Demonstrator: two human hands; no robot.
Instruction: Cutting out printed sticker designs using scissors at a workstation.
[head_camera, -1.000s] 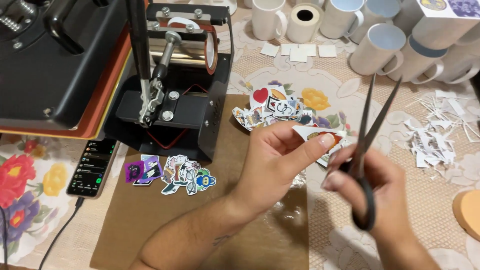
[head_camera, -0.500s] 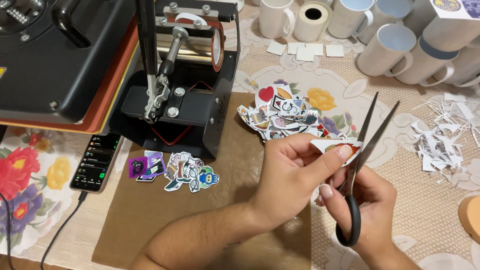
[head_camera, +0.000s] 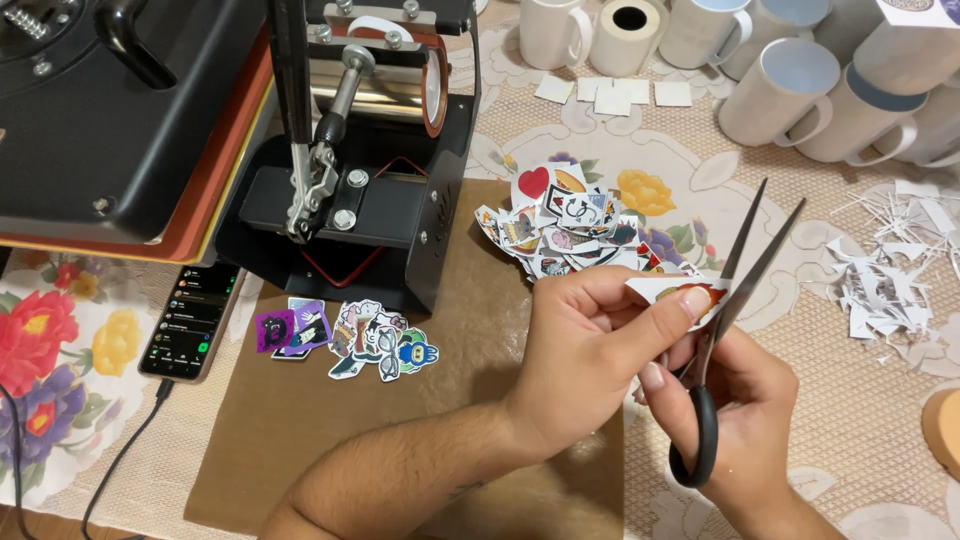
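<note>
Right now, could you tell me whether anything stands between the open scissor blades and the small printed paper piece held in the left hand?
Nothing visible does. The left hand pinches the paper piece at its edge, and the scissors in the right hand stand open right beside it, blades pointing up. The pile of cut stickers lies farther back on the table.

Both forearms are bare, with no sleeve reaching into view. The left hand (head_camera: 590, 350) and the right hand (head_camera: 745, 420) wear no gloves, rings or watch. Fingernails are short and plain. Fine hair covers the left forearm toward seven o'clock.
</note>
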